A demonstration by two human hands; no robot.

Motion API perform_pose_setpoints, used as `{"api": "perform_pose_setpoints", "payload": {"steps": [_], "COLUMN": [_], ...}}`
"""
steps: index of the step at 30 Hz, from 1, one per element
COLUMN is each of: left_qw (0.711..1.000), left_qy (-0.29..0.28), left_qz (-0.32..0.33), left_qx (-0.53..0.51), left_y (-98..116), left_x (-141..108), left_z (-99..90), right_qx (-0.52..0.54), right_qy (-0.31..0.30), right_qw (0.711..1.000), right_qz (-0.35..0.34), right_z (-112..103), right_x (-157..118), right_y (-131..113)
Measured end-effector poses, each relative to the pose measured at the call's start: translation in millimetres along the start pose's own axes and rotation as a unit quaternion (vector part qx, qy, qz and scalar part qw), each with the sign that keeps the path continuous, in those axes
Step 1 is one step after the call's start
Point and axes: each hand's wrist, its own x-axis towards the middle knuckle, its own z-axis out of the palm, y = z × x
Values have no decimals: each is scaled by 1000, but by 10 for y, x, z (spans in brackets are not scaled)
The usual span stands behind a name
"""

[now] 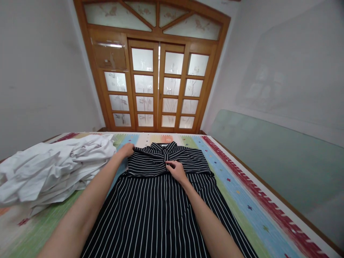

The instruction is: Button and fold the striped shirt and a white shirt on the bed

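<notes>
Pale, plain walls (40, 71) stood left and right. Between them, at the far end, were brown wood-framed doors (156, 89) with frosted, patterned glass panes; above, a wood-framed transom (157, 18) with more frosted glass. A flat, bed-like surface lay under a multicoloured striped sheet (228, 175): green, blue, cream and dark red bands, small star-like motifs. A pale green flat panel (268, 157) with a rounded corner ran along the right side.

The black garment with thin white stripes (150, 211) lay spread on the sheet, centre, in front of the person, collar end toward the doors, lower part running out of the bottom of the view. Stripes ran lengthwise below, crosswise on the upper section. A crumpled heap of white cloth (61, 165) sat on the sheet to its left, beside the left forearm.

The left hand (127, 150) was closed on the garment's upper left edge, fingers gathered; folds ran from there to the middle. The right hand (176, 171) was at the front placket (166, 157), thumb and index tips nearly together on it; could not tell whether cloth was pinched between them. The small striped collar (157, 146) stood above the placket.
</notes>
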Motion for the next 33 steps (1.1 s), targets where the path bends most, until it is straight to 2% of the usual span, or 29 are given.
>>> {"api": "perform_pose_setpoints", "payload": {"steps": [8, 11, 13, 17, 22, 26, 33], "left_qw": [997, 996, 994, 993, 996, 998, 995], "left_qy": [72, 91, 97, 60, 28, 9, 27], "left_qz": [-18, -7, -31, -84, -67, -54, -92], "left_qx": [-6, -20, -35, -50, -42, -26, -21], "left_y": [-132, -99, -67, 20, 260, 432, 381], "left_x": [-131, -185, -219, -302, -536, -802, -1012], "left_z": [141, 195, 221, 296, 465, 566, 574], "right_qx": [-89, -118, -141, -185, -225, -251, -268], "right_qy": [-80, -73, -57, -63, -146, -170, -174], "right_qw": [988, 985, 982, 973, 957, 949, 944], "right_qz": [-95, -107, -111, -124, -112, -88, -86], "right_z": [-9, 1, 10, 52, 138, 173, 199], "right_x": [-30, -37, -40, -41, -35, -34, -28], "right_y": [-104, -103, -93, -77, -83, -90, -77]}}
